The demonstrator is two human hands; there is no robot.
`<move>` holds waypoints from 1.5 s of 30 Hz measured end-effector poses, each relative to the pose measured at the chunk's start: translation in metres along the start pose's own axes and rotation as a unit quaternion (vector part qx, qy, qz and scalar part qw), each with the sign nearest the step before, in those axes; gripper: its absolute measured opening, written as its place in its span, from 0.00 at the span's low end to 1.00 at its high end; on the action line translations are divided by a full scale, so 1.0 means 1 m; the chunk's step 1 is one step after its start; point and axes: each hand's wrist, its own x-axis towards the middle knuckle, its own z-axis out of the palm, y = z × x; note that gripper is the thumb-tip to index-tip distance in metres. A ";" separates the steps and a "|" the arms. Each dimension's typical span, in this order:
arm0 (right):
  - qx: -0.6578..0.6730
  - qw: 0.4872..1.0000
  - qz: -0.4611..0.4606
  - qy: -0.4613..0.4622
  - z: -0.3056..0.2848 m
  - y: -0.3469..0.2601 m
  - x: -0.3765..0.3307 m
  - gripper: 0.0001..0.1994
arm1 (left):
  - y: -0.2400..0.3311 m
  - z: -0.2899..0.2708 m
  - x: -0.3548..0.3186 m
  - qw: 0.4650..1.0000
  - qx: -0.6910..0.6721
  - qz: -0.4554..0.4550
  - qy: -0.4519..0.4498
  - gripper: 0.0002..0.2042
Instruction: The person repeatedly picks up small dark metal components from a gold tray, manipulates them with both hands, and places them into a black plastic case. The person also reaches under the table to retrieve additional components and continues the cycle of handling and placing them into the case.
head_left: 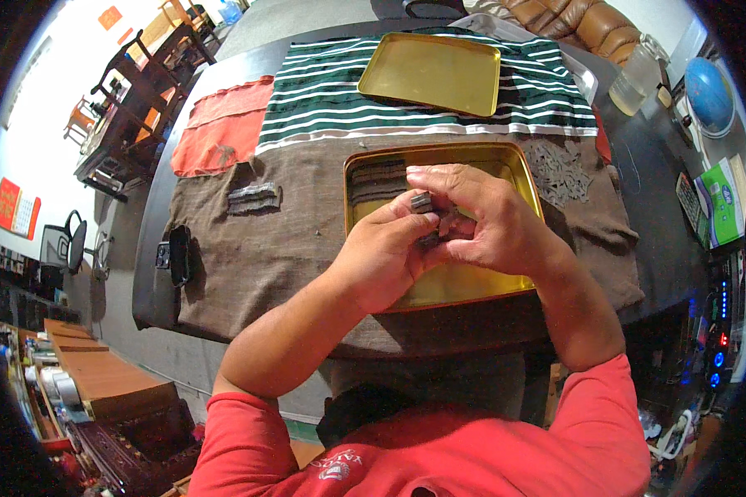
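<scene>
Above a gold-coloured tin tray (439,300), my left hand (381,253) and my right hand (501,219) meet, fingers curled inward. Between them is a small bundle of short dark grey sticks (421,202); its lower part is hidden by my fingers. Both hands grip it. Rows of similar dark sticks (373,184) lie side by side in the tin's far left corner. Right of the tin, a loose pile of small light grey pieces (562,174) spreads on the brown cloth (298,257). A small grey stack of strips (254,199) rests on the cloth at the left.
A gold tin lid (431,74) lies on a green-and-white striped cloth (307,103) at the far side. A dark phone-like object (174,255) is near the left edge. At the right stand a jar of liquid (634,81), a blue globe (709,95) and a green package (717,203).
</scene>
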 end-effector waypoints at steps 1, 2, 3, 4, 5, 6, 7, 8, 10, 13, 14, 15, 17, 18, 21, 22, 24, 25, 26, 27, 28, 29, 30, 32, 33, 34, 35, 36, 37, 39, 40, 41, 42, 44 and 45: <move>0.000 1.000 0.003 0.010 0.000 0.000 0.000 0.38 | 0.001 -0.001 0.001 1.000 0.016 -0.005 0.026 0.15; 0.003 1.000 0.007 0.021 0.000 -0.001 0.000 0.36 | 0.002 -0.002 0.001 1.000 0.004 -0.005 0.019 0.15; -0.005 0.999 0.011 0.035 -0.001 -0.002 -0.001 0.33 | 0.003 -0.004 0.001 1.000 -0.025 -0.008 -0.001 0.15; -0.010 0.999 0.016 0.050 -0.003 -0.002 -0.001 0.29 | 0.004 -0.005 0.001 1.000 -0.004 -0.001 0.015 0.15; -0.017 0.998 0.022 0.062 -0.003 -0.003 -0.001 0.26 | 0.005 -0.006 0.000 1.000 -0.002 0.001 0.018 0.16; -0.008 0.995 0.069 0.071 -0.004 -0.003 -0.002 0.21 | 0.005 -0.007 0.000 1.000 -0.018 0.003 0.009 0.16; -0.002 0.990 0.116 0.077 -0.006 -0.003 -0.002 0.17 | 0.006 -0.007 0.002 1.000 -0.023 0.000 0.016 0.17; 0.008 0.982 0.168 0.083 -0.007 -0.003 -0.002 0.13 | 0.006 -0.006 0.002 1.000 -0.008 0.012 0.001 0.18; 0.055 0.979 0.185 0.059 -0.007 -0.003 -0.002 0.09 | 0.005 -0.004 0.002 1.000 0.009 0.017 -0.008 0.20; 0.111 0.972 0.204 0.036 -0.008 -0.004 -0.003 0.06 | 0.002 0.000 0.000 0.998 0.060 0.030 -0.008 0.22; 0.117 0.972 0.202 0.037 -0.008 -0.004 -0.004 0.06 | 0.001 0.001 -0.001 0.997 0.072 0.030 -0.004 0.22; 0.123 0.972 0.198 0.037 -0.007 -0.005 -0.005 0.05 | 0.001 0.003 -0.001 0.997 0.078 0.028 -0.008 0.23; 0.109 0.975 0.190 0.033 -0.007 -0.005 -0.006 0.04 | 0.001 0.005 -0.002 0.996 0.091 0.023 -0.003 0.24; 0.102 0.977 0.185 0.031 -0.007 -0.005 -0.006 0.04 | 0.000 0.007 -0.003 0.995 0.097 0.020 0.005 0.25; 0.096 0.974 0.196 0.060 -0.004 -0.006 -0.005 0.07 | 0.000 0.011 -0.004 0.994 0.109 0.011 0.012 0.25; 0.095 0.973 0.202 0.056 -0.004 -0.007 -0.005 0.06 | 0.000 0.012 -0.004 0.994 0.110 0.008 0.004 0.25; 0.086 0.969 0.227 0.044 -0.003 -0.009 -0.006 0.04 | -0.001 0.012 -0.005 0.992 0.126 0.009 0.024 0.25; 0.082 0.972 0.215 0.040 -0.003 -0.010 -0.006 0.04 | -0.001 0.011 -0.006 0.993 0.120 0.017 0.005 0.25; 0.078 0.975 0.205 0.037 -0.002 -0.011 -0.007 0.04 | -0.001 0.010 -0.005 0.989 0.144 0.015 0.024 0.25; 0.073 0.977 0.196 0.035 -0.002 -0.011 -0.007 0.04 | -0.002 0.008 -0.004 0.988 0.153 0.022 0.018 0.25; 0.081 0.977 0.196 0.029 -0.003 -0.012 -0.007 0.04 | -0.002 0.007 -0.004 0.987 0.157 0.025 0.008 0.25; 0.089 0.976 0.197 0.023 -0.003 -0.012 -0.007 0.04 | -0.003 0.006 -0.003 0.984 0.173 0.032 0.007 0.25; 0.098 0.976 0.195 0.022 -0.003 -0.012 -0.008 0.04 | -0.003 0.006 -0.003 0.983 0.183 0.036 0.002 0.25; 0.105 0.971 0.212 0.041 -0.001 -0.012 -0.008 0.06 | -0.003 0.006 -0.002 0.981 0.189 0.033 0.001 0.26; 0.108 0.968 0.222 0.050 0.000 -0.012 -0.008 0.06 | -0.003 0.007 -0.003 0.982 0.185 0.026 0.004 0.26; 0.110 0.965 0.229 0.058 0.001 -0.013 -0.007 0.07 | -0.002 0.009 -0.003 0.983 0.181 0.013 0.012 0.26; 0.111 0.963 0.239 0.063 0.001 -0.014 -0.007 0.07 | -0.001 0.010 -0.003 0.986 0.164 0.012 0.012 0.27; 0.109 0.959 0.252 0.067 0.002 -0.014 -0.007 0.07 | -0.001 0.012 -0.004 0.989 0.146 0.005 0.016 0.27; 0.115 0.956 0.258 0.074 0.002 -0.015 -0.007 0.07 | 0.000 0.013 -0.005 0.993 0.121 0.007 -0.005 0.27; 0.118 0.948 0.283 0.083 0.001 -0.016 -0.007 0.08 | 0.004 0.014 -0.006 0.993 0.120 -0.022 0.005 0.28; 0.129 0.947 0.284 0.081 0.001 -0.017 -0.007 0.08 | 0.005 0.013 -0.007 0.993 0.116 -0.031 -0.003 0.29; 0.137 0.943 0.294 0.077 0.000 -0.018 -0.007 0.08 | 0.006 0.013 -0.006 0.993 0.111 -0.028 -0.005 0.29; 0.143 0.941 0.296 0.076 0.000 -0.017 -0.007 0.08 | 0.006 0.012 -0.006 0.994 0.106 -0.025 -0.007 0.29; 0.133 0.952 0.265 0.081 0.001 -0.016 -0.007 0.09 | 0.005 0.010 -0.004 0.993 0.114 -0.011 -0.002 0.29; 0.126 0.957 0.246 0.086 0.002 -0.015 -0.006 0.09 | 0.004 0.009 -0.004 0.992 0.126 0.000 0.006 0.29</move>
